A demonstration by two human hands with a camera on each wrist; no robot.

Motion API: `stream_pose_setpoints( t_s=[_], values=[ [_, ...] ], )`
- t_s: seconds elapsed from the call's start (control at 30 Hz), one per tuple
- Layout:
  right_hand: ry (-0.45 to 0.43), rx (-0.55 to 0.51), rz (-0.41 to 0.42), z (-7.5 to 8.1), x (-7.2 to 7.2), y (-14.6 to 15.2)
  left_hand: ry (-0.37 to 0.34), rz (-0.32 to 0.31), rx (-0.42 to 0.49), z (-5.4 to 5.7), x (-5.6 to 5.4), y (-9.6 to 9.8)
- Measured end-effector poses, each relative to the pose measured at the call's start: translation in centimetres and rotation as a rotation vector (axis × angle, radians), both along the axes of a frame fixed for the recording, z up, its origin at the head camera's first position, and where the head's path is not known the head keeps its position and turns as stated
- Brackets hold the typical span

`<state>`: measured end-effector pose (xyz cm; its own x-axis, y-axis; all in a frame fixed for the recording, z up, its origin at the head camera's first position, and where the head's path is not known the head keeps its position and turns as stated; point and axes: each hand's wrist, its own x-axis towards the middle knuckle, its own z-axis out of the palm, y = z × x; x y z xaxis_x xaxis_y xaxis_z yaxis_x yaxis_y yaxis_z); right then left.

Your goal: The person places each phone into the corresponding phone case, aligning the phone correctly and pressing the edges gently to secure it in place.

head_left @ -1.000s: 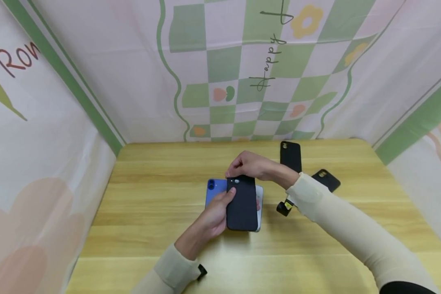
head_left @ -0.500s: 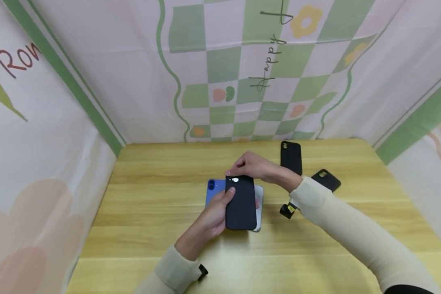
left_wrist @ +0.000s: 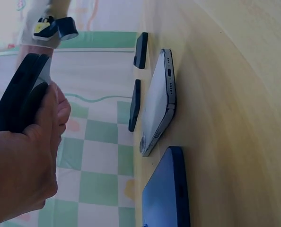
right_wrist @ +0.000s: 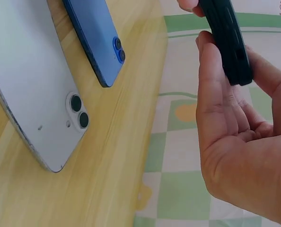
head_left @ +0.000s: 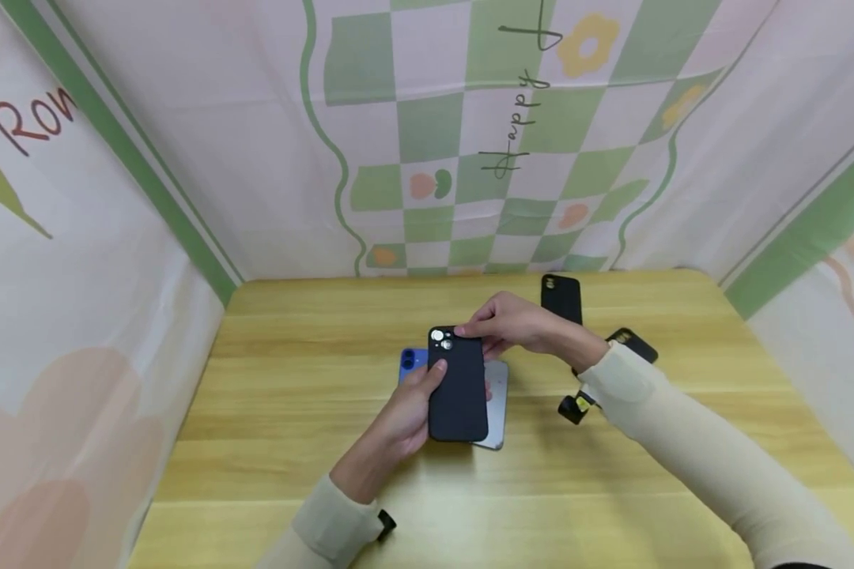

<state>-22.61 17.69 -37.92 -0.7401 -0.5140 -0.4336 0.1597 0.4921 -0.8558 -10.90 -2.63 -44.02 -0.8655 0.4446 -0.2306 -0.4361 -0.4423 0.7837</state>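
My left hand (head_left: 402, 415) grips a phone in a black case (head_left: 458, 395) by its left side, thumb lying across the back. Two camera lenses show through the cutout at the case's top left. At the top right corner my right hand (head_left: 514, 322) pinches the cased phone, thumb on the back and fingers behind. Its dark edge (right_wrist: 228, 45) stands between thumb and fingers in the right wrist view. Below the hands, a blue phone (right_wrist: 97, 40) and a silver-white phone (right_wrist: 34, 85) lie on the table, both partly hidden in the head view.
Two black phone cases, one upright at the back (head_left: 561, 297) and one slanted (head_left: 635, 345), lie right of the hands, partly behind the right arm. The wooden table (head_left: 292, 379) meets patterned cloth (head_left: 427, 118) at its back edge and sides.
My right hand has moved from the cased phone's top left to its top right corner, uncovering the camera lenses. The cased phone has shifted slightly left and up in the left hand's grip.
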Motion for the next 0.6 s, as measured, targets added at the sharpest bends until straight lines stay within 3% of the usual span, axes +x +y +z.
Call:
stream_pose_setpoints(
  t_s=[0.3, 0.6],
  values=[
    [-0.047, -0.056, -0.040, -0.05, 0.24, 0.73, 0.012, -0.049, 0.038, 0.29, 0.16, -0.44],
    [0.019, -0.077, -0.016, -0.02, 0.63, 0.93, -0.006, -0.025, -0.005, 0.35, -0.02, -0.24]
  ],
)
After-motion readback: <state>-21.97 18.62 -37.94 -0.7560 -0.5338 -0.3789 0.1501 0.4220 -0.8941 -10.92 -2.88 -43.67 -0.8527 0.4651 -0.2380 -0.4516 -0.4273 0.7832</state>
